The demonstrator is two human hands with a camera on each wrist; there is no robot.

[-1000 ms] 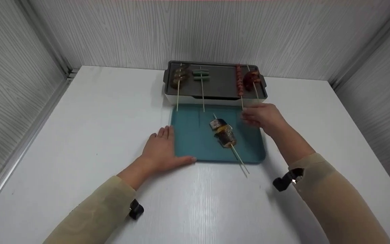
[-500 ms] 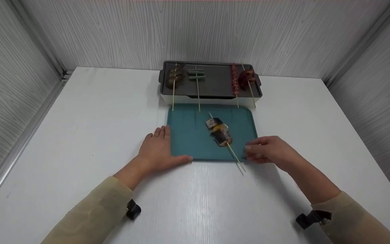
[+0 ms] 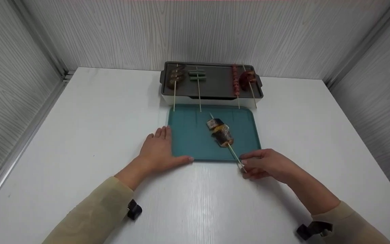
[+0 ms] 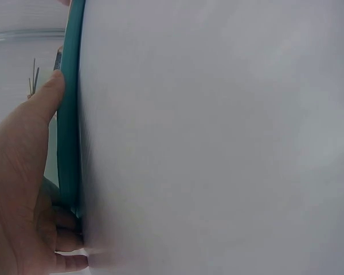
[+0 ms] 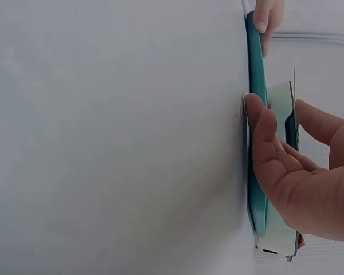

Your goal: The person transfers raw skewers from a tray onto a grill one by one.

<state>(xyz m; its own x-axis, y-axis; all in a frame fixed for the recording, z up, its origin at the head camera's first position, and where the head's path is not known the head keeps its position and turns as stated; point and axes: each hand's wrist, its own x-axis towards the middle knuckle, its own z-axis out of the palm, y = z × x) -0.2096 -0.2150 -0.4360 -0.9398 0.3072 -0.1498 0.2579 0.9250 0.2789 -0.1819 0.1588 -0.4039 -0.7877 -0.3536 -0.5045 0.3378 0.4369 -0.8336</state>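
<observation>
A skewer of dark-skinned, fish-like chunks with a yellow piece (image 3: 222, 134) lies slanted on the teal tray (image 3: 190, 145), its bare stick reaching over the front edge. My right hand (image 3: 273, 166) is at the end of that stick by the tray's front right corner. In the right wrist view its thumb (image 5: 316, 123) stands apart from the curved fingers (image 5: 265, 129). At the tray's front left corner rests my left hand (image 3: 157, 149), fingers straight along the left side and thumb touching the front edge.
Behind the tray stands a dark grill plate (image 3: 217, 81) on a white base. It bears a brown skewer (image 3: 176, 77), a green one (image 3: 197, 75), a thin red one (image 3: 235, 81) and a dark red one (image 3: 247, 80). Wood-grain walls (image 3: 201, 34) enclose the white table (image 3: 113, 101).
My right hand has come from the handles of the red skewers at the grill, down the tray's right side, to the stick on the tray. My left hand stays in place.
</observation>
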